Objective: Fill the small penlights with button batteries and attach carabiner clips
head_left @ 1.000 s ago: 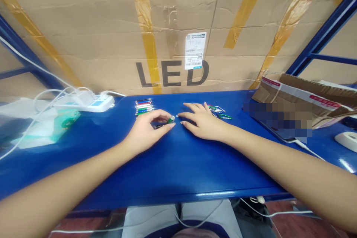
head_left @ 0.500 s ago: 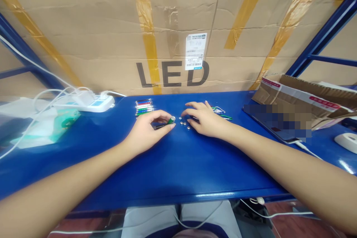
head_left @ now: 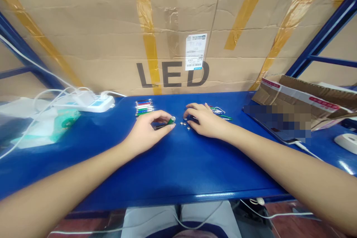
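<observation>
My left hand [head_left: 149,128] pinches a small green metal tube [head_left: 170,120] between thumb and fingers, its round silver end facing right. Under that hand, a thin dark item shows in part; its kind is unclear. My right hand [head_left: 205,121] rests low over the table, with a small silver button cell [head_left: 185,119] between the tips of thumb and index finger. Several more button cells [head_left: 184,124] lie just left of the thumb. Behind the left hand is a row of coloured metal tubes [head_left: 144,107]. Green pieces and carabiner clips [head_left: 219,110] lie beyond the right hand, partly covered.
A white power strip [head_left: 97,103] with cables and a green-white plastic packet [head_left: 60,124] are on the left. At right stand an open cardboard box [head_left: 301,96] and a tablet-like device [head_left: 267,128] with a cable. A large carton [head_left: 111,37] forms the back.
My right hand's fingertips have drawn closer together and shifted slightly right; one button cell has moved right with them. My left hand keeps its hold on the green tube.
</observation>
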Motion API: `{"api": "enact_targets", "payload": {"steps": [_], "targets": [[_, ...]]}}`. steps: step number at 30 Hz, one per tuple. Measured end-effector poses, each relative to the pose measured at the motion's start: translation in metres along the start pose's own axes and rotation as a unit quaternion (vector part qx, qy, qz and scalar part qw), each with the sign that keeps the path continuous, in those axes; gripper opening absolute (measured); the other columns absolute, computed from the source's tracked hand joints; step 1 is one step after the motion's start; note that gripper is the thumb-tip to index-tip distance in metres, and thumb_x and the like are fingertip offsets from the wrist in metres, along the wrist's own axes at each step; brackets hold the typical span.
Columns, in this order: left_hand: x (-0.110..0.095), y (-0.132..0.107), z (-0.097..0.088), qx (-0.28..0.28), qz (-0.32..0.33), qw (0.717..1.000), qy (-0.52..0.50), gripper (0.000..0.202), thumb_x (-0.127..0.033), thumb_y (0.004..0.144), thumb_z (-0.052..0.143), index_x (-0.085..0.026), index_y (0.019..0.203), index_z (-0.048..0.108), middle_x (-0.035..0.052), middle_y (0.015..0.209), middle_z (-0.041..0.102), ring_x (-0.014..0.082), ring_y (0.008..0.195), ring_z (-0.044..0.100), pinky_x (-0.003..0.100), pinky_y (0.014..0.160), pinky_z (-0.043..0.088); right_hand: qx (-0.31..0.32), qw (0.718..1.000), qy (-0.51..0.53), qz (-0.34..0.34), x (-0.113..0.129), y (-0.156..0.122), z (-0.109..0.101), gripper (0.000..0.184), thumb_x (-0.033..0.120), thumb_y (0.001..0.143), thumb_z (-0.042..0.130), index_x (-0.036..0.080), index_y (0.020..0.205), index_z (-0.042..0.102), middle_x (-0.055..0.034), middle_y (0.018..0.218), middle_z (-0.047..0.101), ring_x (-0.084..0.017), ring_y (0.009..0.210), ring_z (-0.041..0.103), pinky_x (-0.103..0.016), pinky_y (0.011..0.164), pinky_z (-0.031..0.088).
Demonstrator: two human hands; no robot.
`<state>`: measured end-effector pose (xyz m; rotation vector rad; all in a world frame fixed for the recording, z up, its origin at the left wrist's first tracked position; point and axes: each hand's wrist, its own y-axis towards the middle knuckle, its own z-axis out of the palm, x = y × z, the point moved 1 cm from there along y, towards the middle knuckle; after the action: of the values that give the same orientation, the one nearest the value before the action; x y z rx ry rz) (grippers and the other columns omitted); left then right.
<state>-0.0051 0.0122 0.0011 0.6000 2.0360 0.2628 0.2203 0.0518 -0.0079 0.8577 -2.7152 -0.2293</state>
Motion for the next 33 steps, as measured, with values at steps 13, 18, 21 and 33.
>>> {"api": "enact_targets", "payload": {"steps": [13,18,21,33], "targets": [[0.000,0.000,0.000,0.007,-0.006,1.000,0.001,0.019,-0.033,0.081,0.074,-0.018,0.094,0.072,0.0044,0.098,0.075,0.0183,0.091,0.069,0.033,0.092,0.057,0.005,0.999,0.025,0.039,-0.002,0.003,-0.002,0.006,0.017,0.091,0.062,0.021,0.092,0.067,-0.0092,0.131,0.058,-0.030,0.129,0.052,-0.067,0.113,0.027],[0.000,0.000,0.001,0.010,-0.008,1.000,0.003,0.019,-0.033,0.082,0.074,-0.018,0.094,0.072,0.0045,0.097,0.075,0.0183,0.091,0.069,0.033,0.092,0.057,-0.012,0.999,0.037,0.034,-0.004,0.005,-0.001,0.006,0.015,0.087,0.064,0.021,0.087,0.067,-0.0097,0.127,0.060,-0.032,0.127,0.053,-0.065,0.111,0.031],[-0.001,0.000,0.001,0.008,-0.006,1.000,0.003,0.018,-0.032,0.082,0.074,-0.018,0.094,0.072,0.0043,0.097,0.075,0.0180,0.091,0.069,0.033,0.091,0.057,-0.066,0.992,0.105,0.008,-0.004,0.006,-0.003,0.006,0.015,0.085,0.066,0.020,0.081,0.067,-0.0105,0.120,0.064,-0.029,0.123,0.057,-0.055,0.108,0.039],[-0.003,-0.001,0.001,0.034,0.051,0.997,0.043,0.011,-0.024,0.082,0.073,-0.018,0.091,0.074,0.0033,0.094,0.076,0.0163,0.087,0.069,0.029,0.087,0.056,-0.074,0.898,0.429,-0.069,0.025,-0.006,-0.018,0.012,0.032,0.082,0.075,0.021,0.081,0.072,-0.0067,0.122,0.062,-0.021,0.116,0.060,-0.043,0.105,0.042]]}}
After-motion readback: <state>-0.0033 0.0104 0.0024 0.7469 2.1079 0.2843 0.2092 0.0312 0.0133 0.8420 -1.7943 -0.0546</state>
